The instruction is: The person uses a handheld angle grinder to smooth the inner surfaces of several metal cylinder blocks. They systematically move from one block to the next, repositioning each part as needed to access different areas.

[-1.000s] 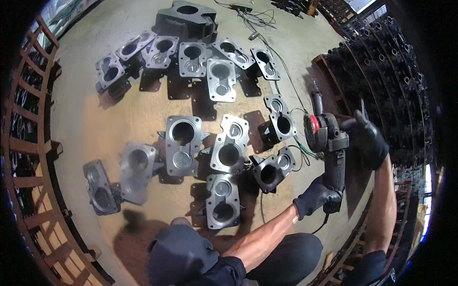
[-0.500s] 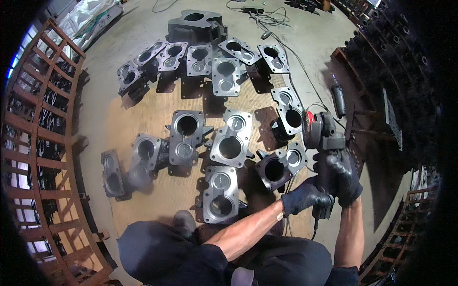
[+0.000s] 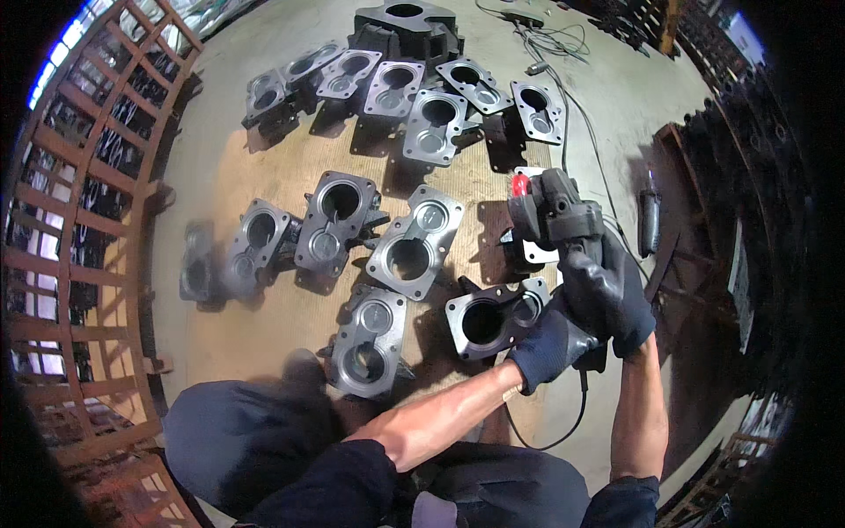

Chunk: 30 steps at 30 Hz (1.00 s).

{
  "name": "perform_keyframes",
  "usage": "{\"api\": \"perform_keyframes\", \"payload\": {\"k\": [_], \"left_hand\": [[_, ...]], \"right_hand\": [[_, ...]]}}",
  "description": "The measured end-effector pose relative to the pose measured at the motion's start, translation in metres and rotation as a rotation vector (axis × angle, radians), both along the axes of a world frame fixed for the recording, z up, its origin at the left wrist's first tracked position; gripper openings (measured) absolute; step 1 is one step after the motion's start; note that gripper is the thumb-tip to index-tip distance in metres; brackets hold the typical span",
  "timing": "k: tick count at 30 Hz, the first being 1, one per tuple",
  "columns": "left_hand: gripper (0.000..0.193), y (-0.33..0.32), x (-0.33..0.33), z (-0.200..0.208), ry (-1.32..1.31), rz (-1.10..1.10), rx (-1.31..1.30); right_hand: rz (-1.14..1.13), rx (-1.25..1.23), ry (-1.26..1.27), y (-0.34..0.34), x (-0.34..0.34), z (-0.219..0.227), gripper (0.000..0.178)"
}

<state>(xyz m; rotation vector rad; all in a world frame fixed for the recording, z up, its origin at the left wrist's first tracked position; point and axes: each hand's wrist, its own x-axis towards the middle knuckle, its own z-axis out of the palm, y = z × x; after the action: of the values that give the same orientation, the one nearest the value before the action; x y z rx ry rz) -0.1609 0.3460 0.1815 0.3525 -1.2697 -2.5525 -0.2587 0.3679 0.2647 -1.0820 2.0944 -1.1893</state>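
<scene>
Both my hands wear dark gloves and are wrapped around an angle grinder [image 3: 574,222] with a red edge showing at its head. My right hand [image 3: 623,304] grips the body close behind the head. My left hand [image 3: 547,345] closes round the rear end, where the cord leaves. The grinder's head sits over a flanged metal casting [image 3: 539,253] and hides most of it; whether they touch I cannot tell. Just left of my hands lies another casting [image 3: 484,324] with a large round bore, partly covered by the left glove.
Several similar castings stand on a wooden board [image 3: 264,339], such as a near one [image 3: 368,352]. A bigger dark casting [image 3: 407,31] stands beyond them. A black cylindrical tool [image 3: 650,220] lies at right, near cables [image 3: 563,40]. A rusty rack [image 3: 66,229] rises at left.
The grinder and both hands have moved up and left, and the head now covers the casting at the right that was in view before. The whole view has shifted too.
</scene>
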Motion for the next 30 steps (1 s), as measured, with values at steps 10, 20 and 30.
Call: {"api": "perform_keyframes", "payload": {"k": [10, 20, 30], "left_hand": [[0.055, -0.042, -0.026, -0.025, 0.129, 0.135, -0.259], [0.050, -0.065, -0.033, -0.065, 0.187, -0.013, -0.179], [0.052, -0.115, -0.030, -0.064, 0.043, -0.144, 0.297]], "right_hand": [[-0.028, 0.211, 0.308, -0.067, -0.009, 0.007, 0.062], [-0.025, 0.314, 0.238, -0.103, -0.005, -0.011, 0.065], [-0.045, 0.376, 0.137, -0.158, -0.003, -0.015, 0.058]]}}
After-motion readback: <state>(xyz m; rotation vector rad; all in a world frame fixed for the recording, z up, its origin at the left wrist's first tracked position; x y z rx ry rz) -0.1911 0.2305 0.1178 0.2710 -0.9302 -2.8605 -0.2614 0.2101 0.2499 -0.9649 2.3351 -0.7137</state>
